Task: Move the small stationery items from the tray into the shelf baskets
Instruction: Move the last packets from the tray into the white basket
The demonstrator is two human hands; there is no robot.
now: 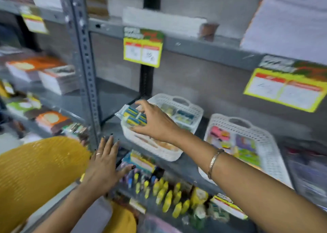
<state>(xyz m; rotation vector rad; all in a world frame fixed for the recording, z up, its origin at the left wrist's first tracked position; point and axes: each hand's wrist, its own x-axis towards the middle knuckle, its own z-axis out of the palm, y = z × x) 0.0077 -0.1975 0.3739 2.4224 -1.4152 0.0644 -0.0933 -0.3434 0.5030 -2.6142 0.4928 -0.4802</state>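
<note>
My right hand (155,121) is shut on a clear packet of blue and yellow items (133,117), held over the near left corner of a white perforated basket (185,105) on the grey shelf. Other small packets lie inside that basket. A second white basket (276,153) with colourful stationery stands to its right. My left hand (104,163) hovers flat with fingers spread in front of the shelf edge, holding nothing. A yellow mesh tray (39,176) fills the lower left, its contents hidden.
A grey perforated upright post (85,59) stands left of the baskets. Yellow price tags (143,47) hang from the shelf above. Below are yellow-capped bottles (168,194). Stacked booklets (44,73) fill the left bay. The view is blurred.
</note>
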